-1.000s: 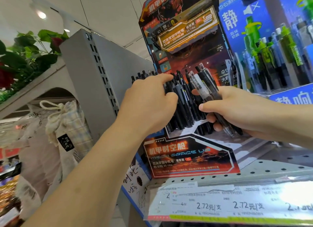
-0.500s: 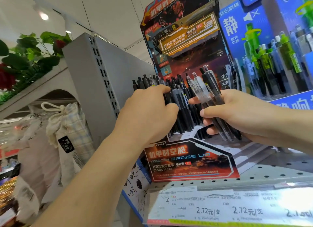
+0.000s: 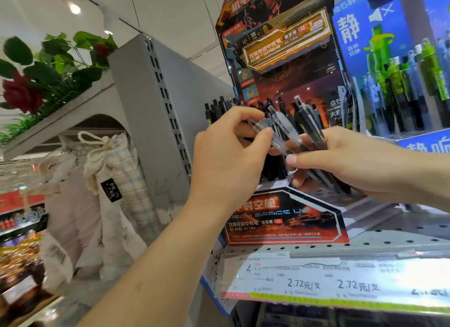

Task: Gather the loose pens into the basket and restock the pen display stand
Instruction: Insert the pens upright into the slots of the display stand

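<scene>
Pinching a clear pen (image 3: 280, 125) from the bundle of pens (image 3: 314, 131) my right hand (image 3: 353, 161) grips, my left hand (image 3: 229, 151) works before the pen display stand (image 3: 285, 219).

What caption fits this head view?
Left hand pinches a clear pen from the bundle of pens held by the right hand before the pen display stand.

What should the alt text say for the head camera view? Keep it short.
Two hands meet in front of a red and black pen display stand on a shop shelf: the right hand grips a bunch of pens, and the left hand pinches a clear pen from that bunch. Black pens stand upright in the display behind them.
</scene>
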The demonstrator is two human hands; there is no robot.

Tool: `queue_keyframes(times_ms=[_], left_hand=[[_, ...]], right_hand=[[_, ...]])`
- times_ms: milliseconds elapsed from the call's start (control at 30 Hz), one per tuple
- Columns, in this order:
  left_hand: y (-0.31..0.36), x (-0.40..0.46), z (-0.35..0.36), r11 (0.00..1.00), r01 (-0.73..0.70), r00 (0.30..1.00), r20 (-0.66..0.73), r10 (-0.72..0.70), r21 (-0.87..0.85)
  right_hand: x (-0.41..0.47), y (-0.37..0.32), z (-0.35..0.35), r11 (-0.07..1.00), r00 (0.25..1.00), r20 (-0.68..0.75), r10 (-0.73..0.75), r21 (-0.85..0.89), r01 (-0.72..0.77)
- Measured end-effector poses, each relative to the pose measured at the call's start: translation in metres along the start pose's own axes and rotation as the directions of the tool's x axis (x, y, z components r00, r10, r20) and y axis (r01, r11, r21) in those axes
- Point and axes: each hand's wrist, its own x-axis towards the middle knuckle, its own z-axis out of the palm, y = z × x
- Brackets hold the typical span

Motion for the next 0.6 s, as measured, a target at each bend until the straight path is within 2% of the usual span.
queue_keyframes(times_ms=[167, 267, 367, 467, 600], left_hand=[[-0.003, -0.007, -0.007, 0.954, 0.094, 0.985, -0.111, -0.13, -0.284], [-0.008, -0.011, -0.01, 0.872, 0.146, 0.954, -0.166, -0.248, -0.467], [-0.016, -0.012, -0.012, 0.801, 0.167, 0.915, -0.213, -0.344, -0.575], [-0.022, -0.01, -0.018, 0.826, 0.108, 0.902, -0.294, -0.315, -0.553], [-0.02, -0.009, -0.023, 0.94, -0.004, 0.935, -0.335, -0.117, -0.34]], right_hand=[[0.002, 0.002, 0.002, 0.993, 0.999, -0.018, 0.031, 0.113, -0.029], [0.001, 0.001, 0.001, 0.998, 1.0, -0.003, 0.016, 0.061, -0.015], [0.002, 0.003, 0.0, 1.0, 1.0, -0.002, 0.013, 0.001, -0.013], [0.006, 0.007, -0.001, 1.0, 0.999, -0.026, 0.02, 0.014, -0.02], [0.01, 0.009, 0.0, 0.996, 0.993, -0.115, 0.036, 0.089, -0.026]])
